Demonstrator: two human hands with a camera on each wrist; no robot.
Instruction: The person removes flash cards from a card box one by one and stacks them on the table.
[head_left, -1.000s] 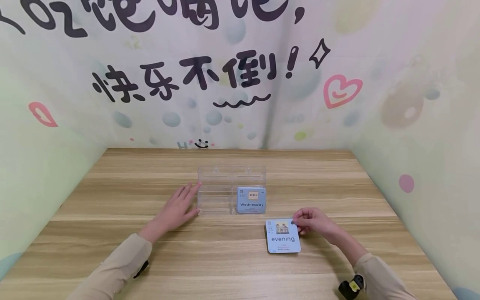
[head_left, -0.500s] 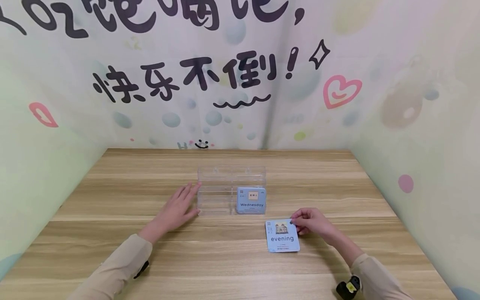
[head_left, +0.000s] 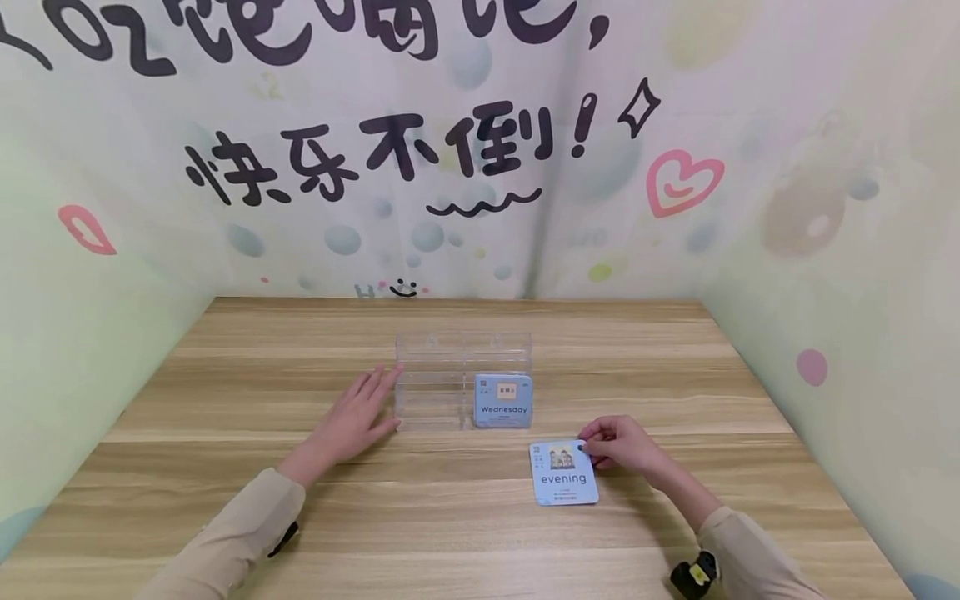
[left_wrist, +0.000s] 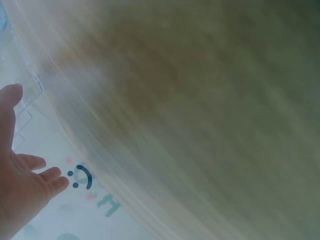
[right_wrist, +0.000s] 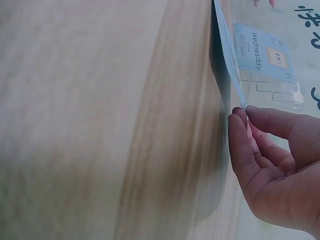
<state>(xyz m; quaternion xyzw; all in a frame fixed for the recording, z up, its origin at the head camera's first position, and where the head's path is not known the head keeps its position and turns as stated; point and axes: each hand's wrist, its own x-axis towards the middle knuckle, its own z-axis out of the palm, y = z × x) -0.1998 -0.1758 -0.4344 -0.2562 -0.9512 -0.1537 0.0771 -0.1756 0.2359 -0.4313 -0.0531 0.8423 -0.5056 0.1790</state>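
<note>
Right grip (head_left: 621,442) pinches a square blue "evening" card (head_left: 563,477), left grip (head_left: 352,417) straight-fingered by clear plastic rack (head_left: 429,382), square blue "Wednesday" card (head_left: 503,402) hogging lower right.

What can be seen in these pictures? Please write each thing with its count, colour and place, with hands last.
Table: one, wood-brown, under everything
Backdrop: one, pale with black writing, behind the table
Rack: one, transparent, upright on the table
Wednesday card: one face showing, light blue, rack's lower right section
Evening card: one, light blue, nearer than the rack, to its right
Wrist devices: two, black, one at each wrist
Sleeves: two, beige, on both arms
Left hand: one, at rack's left edge
Right hand: one, pinching the evening card's upper right corner
</note>
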